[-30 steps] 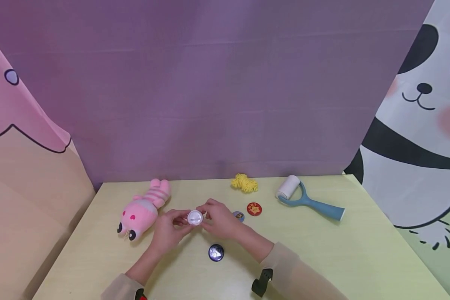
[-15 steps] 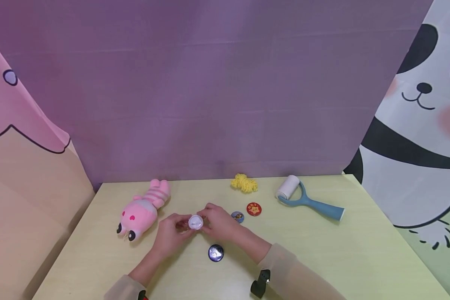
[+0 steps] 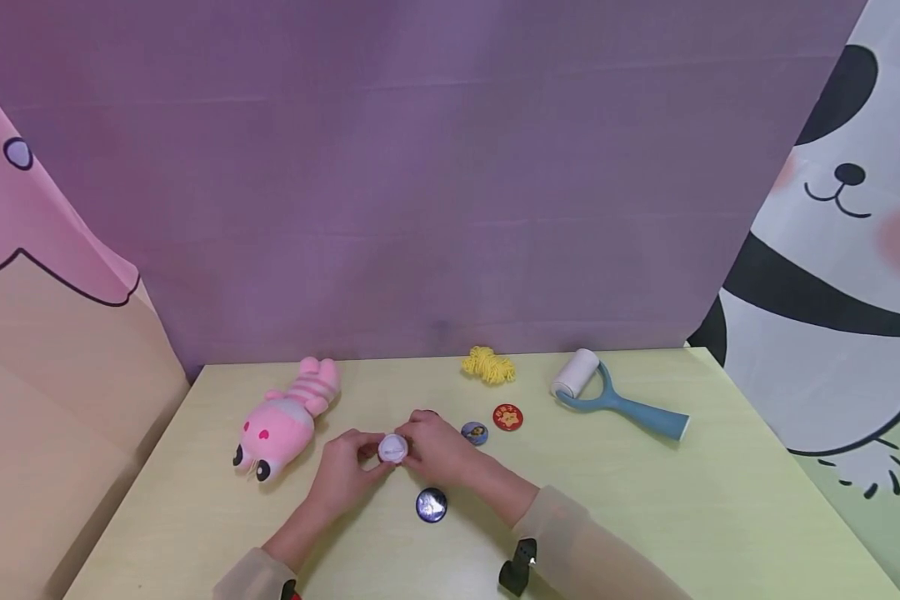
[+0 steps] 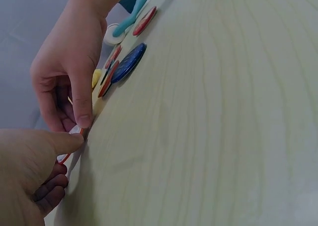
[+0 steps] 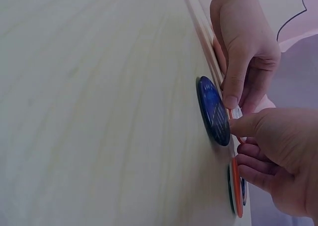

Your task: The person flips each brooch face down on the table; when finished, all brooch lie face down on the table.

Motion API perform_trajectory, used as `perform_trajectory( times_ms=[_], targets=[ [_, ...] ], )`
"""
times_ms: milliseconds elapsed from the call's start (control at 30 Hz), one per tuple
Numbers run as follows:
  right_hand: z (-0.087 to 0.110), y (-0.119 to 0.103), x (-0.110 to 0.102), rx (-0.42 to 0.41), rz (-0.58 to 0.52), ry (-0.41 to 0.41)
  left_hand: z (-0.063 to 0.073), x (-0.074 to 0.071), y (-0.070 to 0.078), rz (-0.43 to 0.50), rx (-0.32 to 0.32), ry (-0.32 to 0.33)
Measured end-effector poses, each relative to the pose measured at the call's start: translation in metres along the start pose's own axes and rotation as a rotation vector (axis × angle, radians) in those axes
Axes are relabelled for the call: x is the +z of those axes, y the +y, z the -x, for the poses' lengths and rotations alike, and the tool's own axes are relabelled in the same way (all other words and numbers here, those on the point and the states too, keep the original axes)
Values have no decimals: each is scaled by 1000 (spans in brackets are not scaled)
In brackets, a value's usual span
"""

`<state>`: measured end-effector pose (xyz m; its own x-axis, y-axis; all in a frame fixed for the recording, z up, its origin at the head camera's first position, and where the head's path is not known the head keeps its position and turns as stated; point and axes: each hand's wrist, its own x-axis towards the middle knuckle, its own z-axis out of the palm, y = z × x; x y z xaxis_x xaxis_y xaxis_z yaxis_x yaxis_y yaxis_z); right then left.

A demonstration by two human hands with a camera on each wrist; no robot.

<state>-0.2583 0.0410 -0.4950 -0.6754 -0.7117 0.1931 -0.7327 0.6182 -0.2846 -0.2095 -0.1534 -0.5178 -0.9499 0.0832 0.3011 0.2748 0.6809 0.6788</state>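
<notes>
In the head view, a small round badge [image 3: 393, 448], whitish side up, lies between both hands close to the tabletop. Its reddish rim shows in both wrist views. My left hand [image 3: 342, 472] pinches its left edge between thumb and fingers; my right hand [image 3: 441, 448] pinches the right edge. The curled fingers partly hide the badge in the wrist views. A dark blue badge [image 3: 431, 505] lies on the table just nearer to me. Right of my right hand are a light-blue badge [image 3: 475, 433] and a red badge with a yellow star figure [image 3: 507, 417].
A pink plush toy [image 3: 281, 429] lies left of my hands on the pale wooden table [image 3: 645, 517]. Toward the back are a yellow yarn bundle [image 3: 488, 366] and a blue-handled roller [image 3: 622, 404] with a white roll. A purple cloth [image 3: 435, 183] hangs behind the table.
Both hands have moved slightly toward me and to the right with the badge between them. The other things on the table stay where they were.
</notes>
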Motion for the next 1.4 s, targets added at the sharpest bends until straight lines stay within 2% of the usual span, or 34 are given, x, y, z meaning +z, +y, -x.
perform_trajectory(
  times_ms=[300,500,667,733,867,967,1100,1233,1400],
  targets=[
    [0,-2,0,-15,19,4,0,0,1,-28,8,-5],
    [1,-5,-1,13,-6,-21,2,0,1,-51,29,-3],
    [0,-8,-2,13,12,-41,2,1,-1,-55,34,-28],
    [0,-10,-6,37,13,-55,1,-1,1,-47,19,-41],
    [4,-10,-21,104,-30,-61,-1,-7,7,-47,35,-34],
    [13,-8,-35,106,-60,-47,1,-12,15,-17,48,-67],
    [34,-7,-48,95,-69,-54,11,-17,28,47,61,-163],
    [56,-11,-50,101,-66,-70,24,-16,37,64,108,-232],
    [78,-17,-47,34,-38,-56,33,-8,42,59,195,-274]
  ],
)
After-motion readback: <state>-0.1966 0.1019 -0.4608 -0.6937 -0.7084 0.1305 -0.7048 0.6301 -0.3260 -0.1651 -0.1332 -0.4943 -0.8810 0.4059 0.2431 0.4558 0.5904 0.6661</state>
